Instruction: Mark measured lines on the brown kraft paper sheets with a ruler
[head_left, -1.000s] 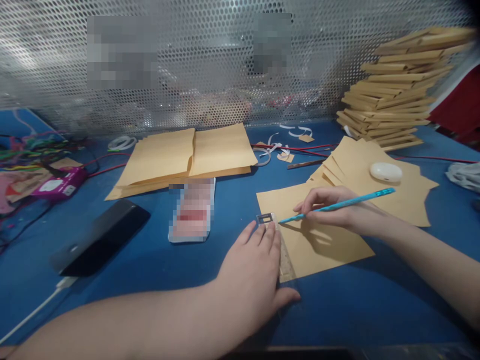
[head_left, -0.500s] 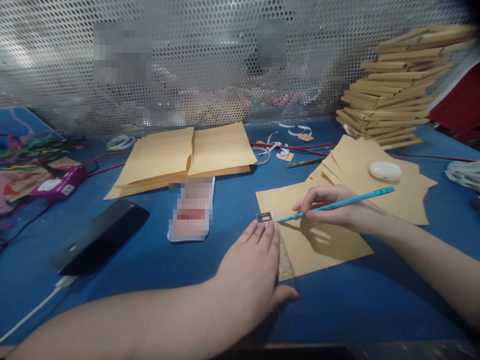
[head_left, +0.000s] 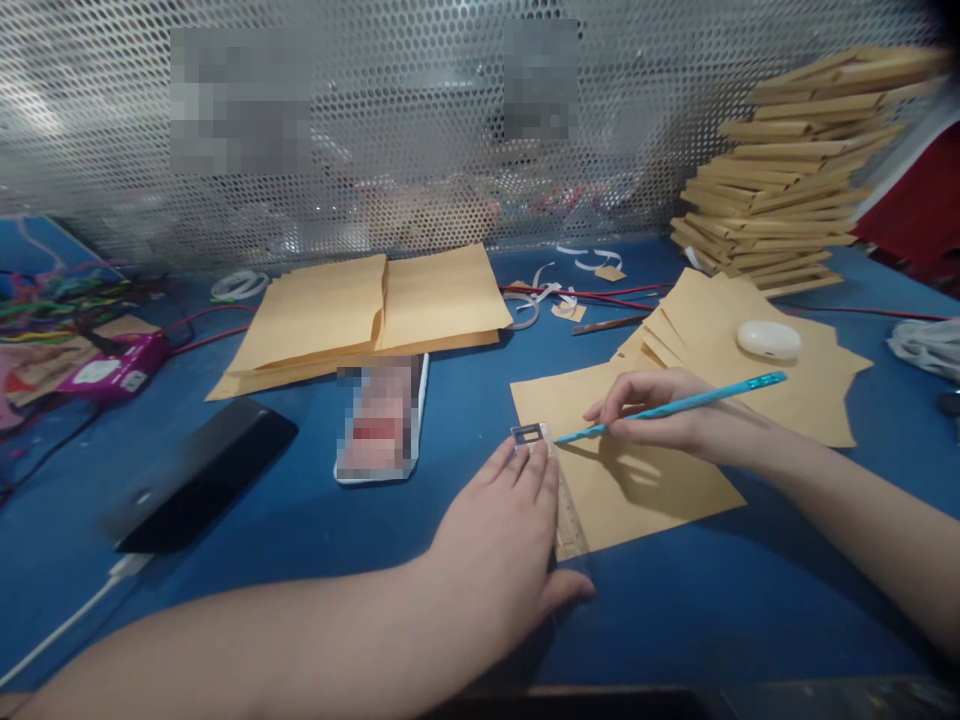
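Two hands of mine are at work on the blue table [head_left: 315, 520], all seen from the one head view. My left hand [head_left: 506, 540] lies flat, fingers together and stretched out, pressing a clear ruler [head_left: 566, 510] down along the left edge of a tan paper sheet [head_left: 645, 490]. The ruler's far end pokes out past my fingertips. My right hand [head_left: 660, 410] is closed around a blue pencil [head_left: 675, 405], pinched between thumb and fingers, its tip touching the paper just beside the far end of the ruler. The sheet lies near me, right of centre, with my right forearm crossing its right side.

Farther right, more tan sheets [head_left: 757, 375] are fanned out, with a white oval case [head_left: 769, 340] resting on them. Beyond those, at the far right, stands a tall stack of folded tan pieces [head_left: 787, 180]. At the far centre lie flat brown envelopes [head_left: 375, 310]. Near them is a phone [head_left: 382, 415], and to the left a black power bank [head_left: 202, 475] with a white cable. A perforated metal screen [head_left: 420, 120] closes off the far side.
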